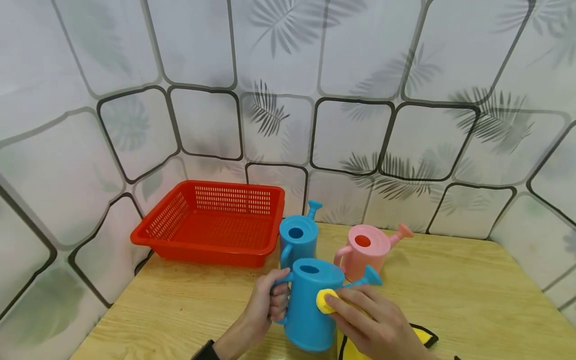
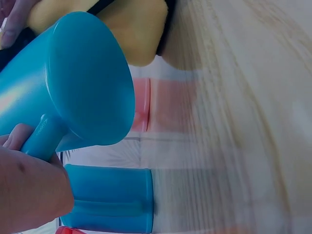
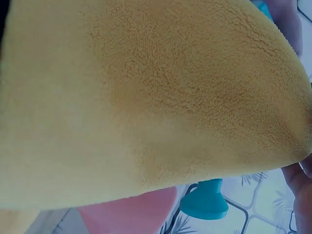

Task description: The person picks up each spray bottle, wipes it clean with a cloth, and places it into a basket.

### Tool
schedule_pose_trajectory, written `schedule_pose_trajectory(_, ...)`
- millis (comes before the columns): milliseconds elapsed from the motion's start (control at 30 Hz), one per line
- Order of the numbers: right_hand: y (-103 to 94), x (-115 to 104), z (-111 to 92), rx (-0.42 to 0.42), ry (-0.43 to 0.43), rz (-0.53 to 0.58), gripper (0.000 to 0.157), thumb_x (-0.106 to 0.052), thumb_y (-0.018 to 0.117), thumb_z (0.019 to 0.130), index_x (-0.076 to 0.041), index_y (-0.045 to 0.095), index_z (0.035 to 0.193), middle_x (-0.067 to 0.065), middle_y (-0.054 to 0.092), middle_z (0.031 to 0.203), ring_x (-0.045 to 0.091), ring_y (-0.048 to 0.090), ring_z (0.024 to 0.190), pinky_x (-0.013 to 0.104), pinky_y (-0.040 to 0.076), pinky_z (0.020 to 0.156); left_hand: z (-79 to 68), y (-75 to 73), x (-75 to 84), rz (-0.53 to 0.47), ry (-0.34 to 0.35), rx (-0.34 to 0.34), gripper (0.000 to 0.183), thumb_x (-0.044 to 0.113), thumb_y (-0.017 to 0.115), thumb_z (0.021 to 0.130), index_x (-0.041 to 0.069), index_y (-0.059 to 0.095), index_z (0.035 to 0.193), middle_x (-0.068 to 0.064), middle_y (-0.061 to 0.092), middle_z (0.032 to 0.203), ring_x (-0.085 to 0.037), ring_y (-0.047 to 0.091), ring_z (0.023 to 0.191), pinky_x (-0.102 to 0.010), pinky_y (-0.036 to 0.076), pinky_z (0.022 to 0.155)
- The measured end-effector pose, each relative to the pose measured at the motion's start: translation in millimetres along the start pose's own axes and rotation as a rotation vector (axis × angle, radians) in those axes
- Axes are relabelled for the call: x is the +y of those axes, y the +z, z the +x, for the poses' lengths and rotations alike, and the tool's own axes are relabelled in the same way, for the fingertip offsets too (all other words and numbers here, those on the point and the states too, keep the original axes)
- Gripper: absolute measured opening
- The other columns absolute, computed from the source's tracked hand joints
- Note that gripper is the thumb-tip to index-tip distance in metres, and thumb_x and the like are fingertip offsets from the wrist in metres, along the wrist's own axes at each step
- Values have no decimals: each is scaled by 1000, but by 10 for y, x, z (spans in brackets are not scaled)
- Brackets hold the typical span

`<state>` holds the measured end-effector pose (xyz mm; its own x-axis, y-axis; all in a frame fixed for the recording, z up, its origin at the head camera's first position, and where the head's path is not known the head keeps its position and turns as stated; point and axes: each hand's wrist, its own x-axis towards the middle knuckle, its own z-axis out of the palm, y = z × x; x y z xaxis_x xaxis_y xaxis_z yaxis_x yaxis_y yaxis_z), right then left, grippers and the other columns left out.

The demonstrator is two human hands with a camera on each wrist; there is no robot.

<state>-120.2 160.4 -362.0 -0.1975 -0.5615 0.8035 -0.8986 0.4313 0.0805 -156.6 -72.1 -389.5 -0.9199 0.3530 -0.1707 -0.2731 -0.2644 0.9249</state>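
My left hand (image 1: pixel 267 305) grips the handle of a blue watering can (image 1: pixel 310 312), which is lifted off the table; its flat base (image 2: pixel 92 78) shows in the left wrist view. With my right hand (image 1: pixel 375 322) I hold a yellow cloth (image 1: pixel 327 301) with black edging against the can's front side, below the spout. In the right wrist view the fuzzy cloth (image 3: pixel 195 97) hangs down and hides most of the can. Behind stand a second blue watering can (image 1: pixel 299 235) and a pink watering can (image 1: pixel 366 250), both upright.
A red plastic basket (image 1: pixel 207 255) with slotted walls sits at the back left of the wooden table (image 1: pixel 472 290). A patterned curtain (image 1: pixel 279 130) with leaf prints hangs behind and along both sides of the table.
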Motion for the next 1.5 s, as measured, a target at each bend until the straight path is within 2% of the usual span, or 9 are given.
schedule_pose_trajectory(267, 57, -64, -71, -59, -41, 67, 35, -30, 53, 100, -4, 71, 113, 6, 71, 96, 17, 62, 82, 29, 60, 63, -9, -7, 34, -40, -3, -2, 45, 39, 48, 96, 20, 36, 58, 10, 33, 46, -7, 31, 40, -20, 27, 42)
schedule_pose_trajectory(467, 156, -126, -179, -135, -55, 39, 31, -32, 54, 99, -13, 68, 118, 1, 69, 101, 14, 60, 84, 26, 58, 65, -35, -60, 40, -81, -3, 14, 45, 36, 48, 96, 20, 35, 56, 9, 31, 44, -7, 30, 38, -20, 25, 40)
schedule_pose_trajectory(600, 173, -154, -256, -201, -70, 19, 33, -37, 59, 96, -16, 66, 121, -1, 70, 103, 13, 60, 86, 26, 57, 66, -36, -82, 42, -120, 0, 5, 45, 35, 47, 96, 20, 34, 55, 9, 30, 44, -7, 29, 37, -19, 23, 40)
schedule_pose_trajectory(900, 99, -152, -305, -335, -80, 66, 43, -42, 64, 90, -17, 63, 125, -2, 68, 106, 11, 58, 87, 21, 55, 68, -28, -154, 64, -215, 4, 0, 48, 34, 44, 97, 20, 31, 54, 8, 28, 44, -7, 27, 36, -19, 23, 39)
schedule_pose_trajectory(1133, 81, -174, -302, -369, -38, 68, 45, -45, 65, 89, -20, 63, 126, -4, 68, 110, 10, 58, 91, 21, 54, 70, -31, -175, 79, -221, 8, -27, 47, 34, 42, 99, 20, 33, 54, 7, 28, 44, -8, 28, 37, -19, 25, 39)
schedule_pose_trajectory(1333, 72, -164, -305, -386, -75, 55, 49, -45, 64, 89, -18, 60, 129, -2, 67, 114, 12, 58, 92, 22, 54, 70, -39, -178, 76, -223, 2, -34, 47, 33, 41, 99, 20, 34, 54, 7, 30, 44, -8, 29, 37, -18, 26, 39)
schedule_pose_trajectory(1500, 53, -181, -308, -404, -32, 49, 46, -46, 64, 89, -21, 62, 127, -4, 67, 112, 10, 57, 92, 22, 55, 71, -48, -177, 75, -220, 1, -42, 47, 33, 41, 99, 20, 34, 54, 7, 30, 44, -8, 29, 37, -18, 26, 39)
